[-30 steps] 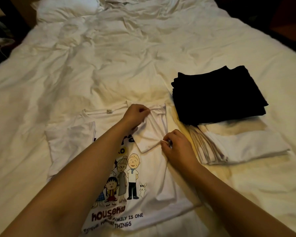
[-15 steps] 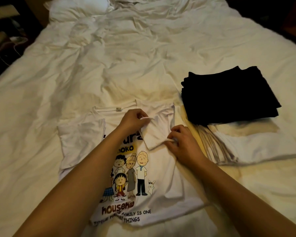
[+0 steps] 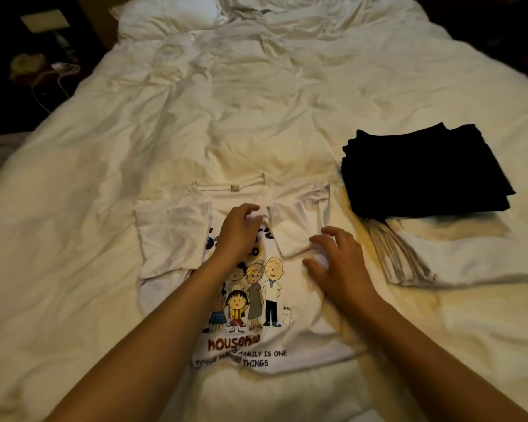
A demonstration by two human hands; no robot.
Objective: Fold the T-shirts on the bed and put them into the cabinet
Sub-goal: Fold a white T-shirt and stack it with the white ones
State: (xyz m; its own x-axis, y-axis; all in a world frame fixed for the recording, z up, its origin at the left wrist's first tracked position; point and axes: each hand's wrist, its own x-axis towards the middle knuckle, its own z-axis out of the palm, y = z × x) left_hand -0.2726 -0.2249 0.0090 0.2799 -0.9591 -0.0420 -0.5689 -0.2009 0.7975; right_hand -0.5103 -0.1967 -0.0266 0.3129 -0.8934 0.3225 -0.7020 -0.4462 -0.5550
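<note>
On the rumpled white bed (image 3: 256,117), a white cartoon-print cotton T-shirt (image 3: 287,336) was spread flat, sleeves folded in. The left hand (image 3: 238,233) was laid loosely curled on its chest; the right hand (image 3: 339,266) was held spread over the folded right sleeve (image 3: 299,226), gripping nothing.

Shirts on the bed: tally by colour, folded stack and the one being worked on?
White with cartoon print, being folded: 1, the printed shirt
Black, folded: 1, the black shirt
White, folded, under the black one: 1, the white shirt
Total: 3
</note>
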